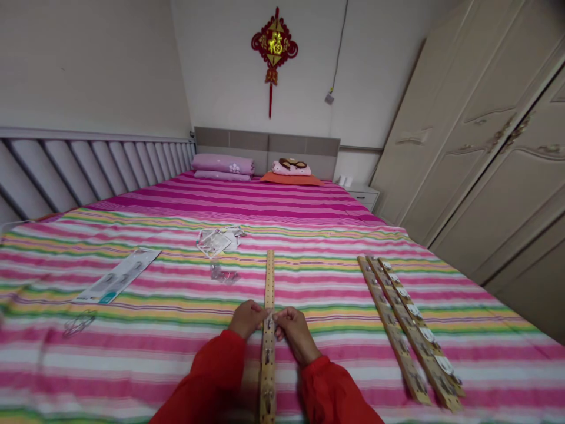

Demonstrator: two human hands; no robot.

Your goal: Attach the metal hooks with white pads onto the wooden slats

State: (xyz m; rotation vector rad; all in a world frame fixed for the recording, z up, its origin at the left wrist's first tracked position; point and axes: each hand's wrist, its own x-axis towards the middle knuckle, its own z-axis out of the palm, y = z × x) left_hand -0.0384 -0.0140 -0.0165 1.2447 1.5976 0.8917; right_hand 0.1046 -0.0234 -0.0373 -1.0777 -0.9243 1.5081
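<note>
A long cardboard strip (269, 282) with rows of holes lies lengthwise on the striped bed sheet (154, 330) in front of me. Small metal pieces hang on its near part. My left hand (247, 318) and my right hand (295, 331), both in red sleeves, meet at the strip. Their fingers are pinched together on a small metal piece (269, 323) at the strip's middle.
Three filled cardboard strips (410, 330) lie side by side to the right. Clear plastic bags (217, 240) and loose small parts (223, 274) lie ahead, a flat packet (119, 275) to the left. Pillows (223, 165) sit at the headboard, a wardrobe (494, 153) stands on the right.
</note>
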